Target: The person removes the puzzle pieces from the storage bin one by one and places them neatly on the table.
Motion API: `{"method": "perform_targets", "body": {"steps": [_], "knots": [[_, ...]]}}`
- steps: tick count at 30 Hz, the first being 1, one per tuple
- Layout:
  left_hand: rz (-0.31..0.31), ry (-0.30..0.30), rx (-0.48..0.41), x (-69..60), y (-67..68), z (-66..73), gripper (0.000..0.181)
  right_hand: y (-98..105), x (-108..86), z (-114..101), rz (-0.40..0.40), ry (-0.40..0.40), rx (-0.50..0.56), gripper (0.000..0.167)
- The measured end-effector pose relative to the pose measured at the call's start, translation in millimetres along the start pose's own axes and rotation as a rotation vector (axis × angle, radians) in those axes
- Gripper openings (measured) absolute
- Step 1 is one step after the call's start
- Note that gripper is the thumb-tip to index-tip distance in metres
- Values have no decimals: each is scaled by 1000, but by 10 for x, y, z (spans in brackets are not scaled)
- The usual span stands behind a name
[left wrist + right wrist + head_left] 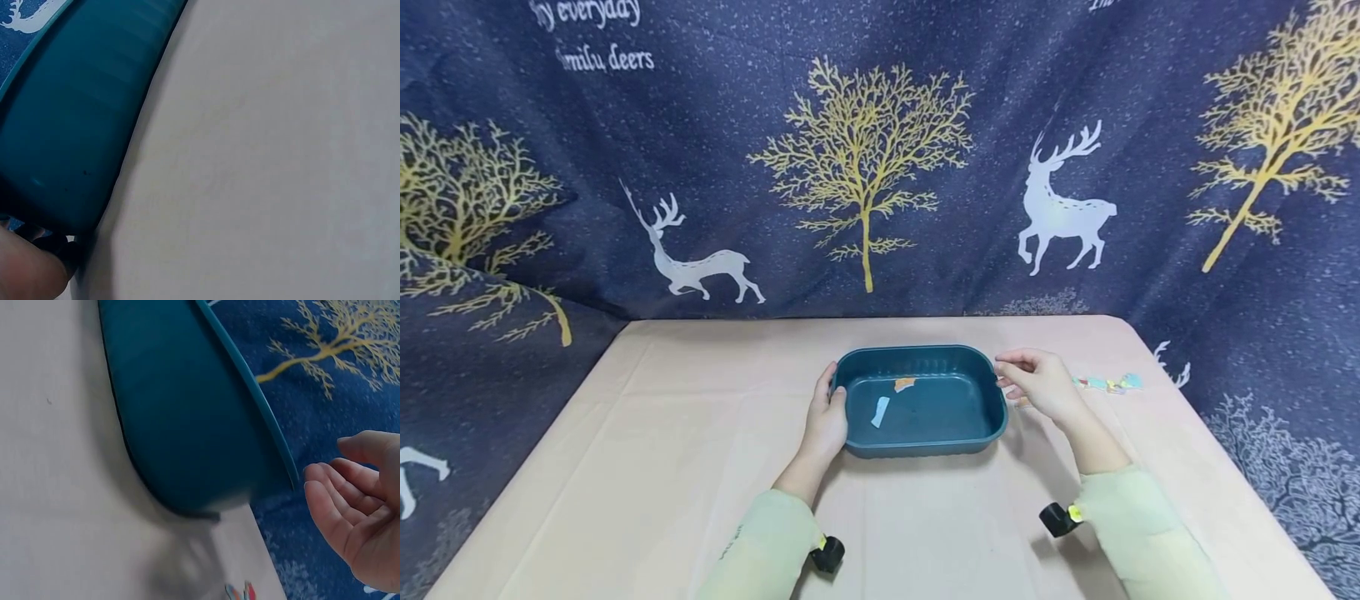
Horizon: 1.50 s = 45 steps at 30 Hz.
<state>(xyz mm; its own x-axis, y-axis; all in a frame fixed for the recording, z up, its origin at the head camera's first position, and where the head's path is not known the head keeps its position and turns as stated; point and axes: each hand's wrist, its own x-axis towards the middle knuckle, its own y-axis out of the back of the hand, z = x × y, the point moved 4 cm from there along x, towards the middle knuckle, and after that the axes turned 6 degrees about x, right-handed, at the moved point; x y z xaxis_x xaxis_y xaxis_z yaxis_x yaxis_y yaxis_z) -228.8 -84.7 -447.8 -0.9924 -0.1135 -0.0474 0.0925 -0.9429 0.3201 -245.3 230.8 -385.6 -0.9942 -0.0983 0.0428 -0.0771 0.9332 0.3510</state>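
A dark teal rectangular basin (940,408) with rounded corners stands on the table. Inside it lie a small orange scrap (904,384) and a light blue strip (880,412). My left hand (825,421) grips the basin's left end, with the thumb at the rim; the left wrist view catches only part of that hand (31,269) by the basin wall (81,125). My right hand (1045,383) hovers at the right rim. In the right wrist view its fingers are loosely bent and hold nothing, just beside the rim.
Several small colourful scraps (1108,384) lie on the table to the right of my right hand. Another orange scrap (1024,402) lies partly below that hand. A pale cloth covers the table (925,517). Behind hangs a dark blue curtain (940,250) with deer and trees.
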Motion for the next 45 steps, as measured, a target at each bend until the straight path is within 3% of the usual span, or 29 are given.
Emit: {"method": "perform_targets", "body": {"steps": [17, 36, 45], "knots": [[4, 1, -11, 14, -10, -4, 50, -536, 227, -116, -133, 78, -82, 35], [1, 14, 3, -7, -6, 12, 49, -1024, 398, -161, -261, 176, -327, 25], [7, 19, -8, 1, -6, 16, 49, -1196, 471, -111, -314, 138, -407, 25]]}}
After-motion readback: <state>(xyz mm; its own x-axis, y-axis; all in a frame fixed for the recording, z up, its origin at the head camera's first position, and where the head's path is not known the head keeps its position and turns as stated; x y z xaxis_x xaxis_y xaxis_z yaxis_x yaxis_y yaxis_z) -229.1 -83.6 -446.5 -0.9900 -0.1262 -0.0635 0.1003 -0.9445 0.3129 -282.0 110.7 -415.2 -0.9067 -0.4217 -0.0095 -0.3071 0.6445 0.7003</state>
